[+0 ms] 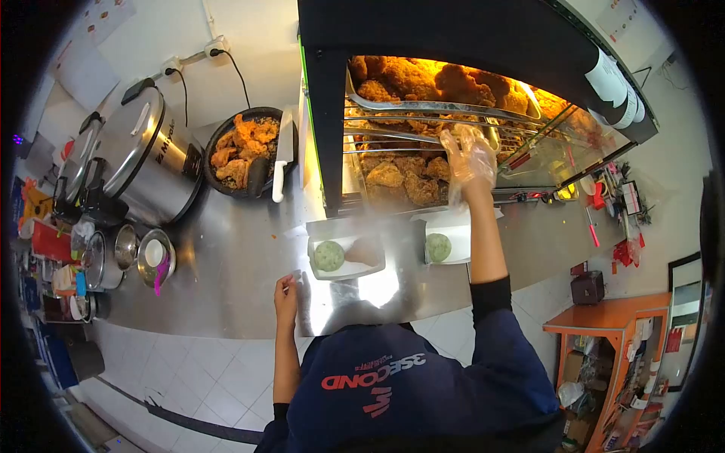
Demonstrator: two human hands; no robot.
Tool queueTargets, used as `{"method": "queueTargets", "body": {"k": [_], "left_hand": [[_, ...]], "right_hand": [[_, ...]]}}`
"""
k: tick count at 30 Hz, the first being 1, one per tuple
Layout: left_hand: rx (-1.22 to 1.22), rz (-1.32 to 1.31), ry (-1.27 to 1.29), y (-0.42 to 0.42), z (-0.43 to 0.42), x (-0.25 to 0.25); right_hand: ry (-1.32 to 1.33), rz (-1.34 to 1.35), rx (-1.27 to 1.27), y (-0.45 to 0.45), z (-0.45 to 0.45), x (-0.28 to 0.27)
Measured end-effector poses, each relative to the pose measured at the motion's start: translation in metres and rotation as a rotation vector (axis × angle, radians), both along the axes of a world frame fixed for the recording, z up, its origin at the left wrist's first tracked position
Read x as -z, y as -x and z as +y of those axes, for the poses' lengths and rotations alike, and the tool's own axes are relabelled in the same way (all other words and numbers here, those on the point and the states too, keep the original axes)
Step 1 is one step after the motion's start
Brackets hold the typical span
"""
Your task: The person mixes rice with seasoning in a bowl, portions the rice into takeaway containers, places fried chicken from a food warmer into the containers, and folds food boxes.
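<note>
My right hand (470, 155), in a clear plastic glove, reaches into the lit display warmer (323, 136). Its fingers look stretched out over the wire rack, in front of the fried chicken (408, 181); the fingertips are partly blurred by the glove. Bare and loosely closed, my left hand (285, 297) rests near the counter's front edge with nothing visible in it. To its right, an open paper box (347, 273) holds a green rice ball (329, 256) and a blurred brown piece. A second paper box (453, 219) with another green ball (438, 247) lies below my right forearm.
A black mortar (215, 177) of coated chicken stands left of the warmer, with a white-handled knife (282, 155) across its edge. Farther left are a large steel pressure cooker (162, 162) and several metal bowls (168, 268). An orange shelf (604, 321) stands at the right.
</note>
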State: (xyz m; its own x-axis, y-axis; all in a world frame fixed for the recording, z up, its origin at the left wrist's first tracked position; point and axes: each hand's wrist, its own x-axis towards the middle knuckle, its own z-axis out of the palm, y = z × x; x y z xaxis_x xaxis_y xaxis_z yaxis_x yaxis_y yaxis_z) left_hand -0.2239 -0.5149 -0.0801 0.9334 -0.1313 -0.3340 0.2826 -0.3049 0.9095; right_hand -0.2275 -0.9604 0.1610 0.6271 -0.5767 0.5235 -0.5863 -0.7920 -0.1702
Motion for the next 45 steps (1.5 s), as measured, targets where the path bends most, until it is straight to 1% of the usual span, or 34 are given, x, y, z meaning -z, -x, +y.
{"method": "queueTargets", "body": {"k": [3,7,10,12,14,15,16,17,18,19,21,22,25,26,27,29,30,33,34,35,37,38,39,40,41,43,44,45], "left_hand": [[-0.019,0.069,-0.019,0.011,-0.007,-0.016],[0.034,0.044,-0.004,0.017,-0.015,-0.021],[0.053,0.019,0.005,0.019,-0.022,-0.019],[0.069,-0.025,-0.010,0.018,-0.025,-0.023],[0.116,-0.055,0.055,0.018,-0.035,-0.032],[0.140,-0.071,0.089,0.019,-0.045,-0.045],[0.190,-0.024,0.185,0.021,-0.059,-0.073],[0.276,0.008,0.280,0.023,-0.072,-0.090],[0.364,0.024,0.387,0.026,-0.085,-0.097],[0.453,0.096,0.434,0.028,-0.100,-0.108],[0.602,0.278,0.555,0.030,-0.133,-0.139],[0.661,0.386,0.630,0.030,-0.151,-0.151],[0.648,0.613,0.961,0.034,-0.207,-0.150],[0.704,0.462,0.893,0.033,-0.223,-0.145],[0.757,0.309,0.822,0.031,-0.241,-0.135],[0.797,0.193,0.740,0.023,-0.270,-0.119],[0.789,0.233,0.727,0.017,-0.280,-0.111],[0.741,0.438,0.763,-0.004,-0.302,-0.097],[0.705,0.540,0.747,-0.004,-0.300,-0.133],[0.652,0.647,0.790,-0.009,-0.304,-0.134],[0.523,0.856,0.869,-0.018,-0.310,-0.134],[0.385,0.972,0.930,-0.013,-0.311,-0.167],[0.240,1.082,0.988,-0.008,-0.313,-0.193],[0.216,1.091,1.025,-0.006,-0.315,-0.202],[0.197,1.094,1.026,-0.006,-0.319,-0.201],[0.158,1.095,1.032,-0.008,-0.329,-0.198],[0.111,1.054,1.001,-0.006,-0.335,-0.203],[0.102,1.042,0.992,-0.007,-0.339,-0.200]], "right_hand": [[-0.314,0.389,0.118,-0.032,-0.008,-0.030],[-0.551,0.598,-0.071,-0.054,-0.034,-0.033],[-0.486,0.695,-0.107,-0.054,-0.036,-0.030],[-0.362,0.795,-0.113,-0.050,-0.038,-0.032],[-0.207,0.913,-0.123,-0.042,-0.044,-0.037],[-0.157,0.944,-0.129,-0.038,-0.047,-0.038],[-0.175,0.899,-0.130,-0.034,-0.051,-0.039],[-0.234,0.815,-0.130,-0.029,-0.055,-0.041],[-0.571,0.449,-0.158,-0.026,-0.057,-0.032],[-0.867,0.050,-0.225,-0.023,-0.058,-0.023],[-1.402,-0.794,-0.283,-0.007,-0.059,-0.004],[-1.432,-0.800,-0.260,0.005,-0.042,-0.022],[-1.507,-0.902,-0.177,0.027,-0.033,-0.021],[-1.540,-0.920,-0.231,0.036,-0.044,-0.009],[-1.532,-0.895,-0.226,0.043,-0.045,-0.010],[-1.519,-0.841,-0.220,0.061,-0.044,-0.014],[-1.529,-0.872,-0.375,0.071,-0.043,-0.011],[-1.825,-0.905,-0.558,0.118,-0.038,-0.011],[-1.876,-0.888,-0.576,0.137,-0.036,-0.007],[-1.928,-0.869,-0.593,0.156,-0.036,0.000],[-1.863,-0.663,-0.508,0.188,-0.049,0.039],[-1.827,-0.560,-0.467,0.198,-0.057,0.063],[-1.715,-0.431,-0.356,0.202,-0.061,0.081],[-1.599,-0.305,-0.250,0.203,-0.064,0.100],[-1.479,-0.184,-0.150,0.203,-0.068,0.120],[-1.375,-0.127,-0.142,0.196,-0.082,0.179],[-1.321,-0.097,-0.142,0.191,-0.090,0.206],[-1.006,0.267,-0.197,0.189,-0.096,0.224]]}}
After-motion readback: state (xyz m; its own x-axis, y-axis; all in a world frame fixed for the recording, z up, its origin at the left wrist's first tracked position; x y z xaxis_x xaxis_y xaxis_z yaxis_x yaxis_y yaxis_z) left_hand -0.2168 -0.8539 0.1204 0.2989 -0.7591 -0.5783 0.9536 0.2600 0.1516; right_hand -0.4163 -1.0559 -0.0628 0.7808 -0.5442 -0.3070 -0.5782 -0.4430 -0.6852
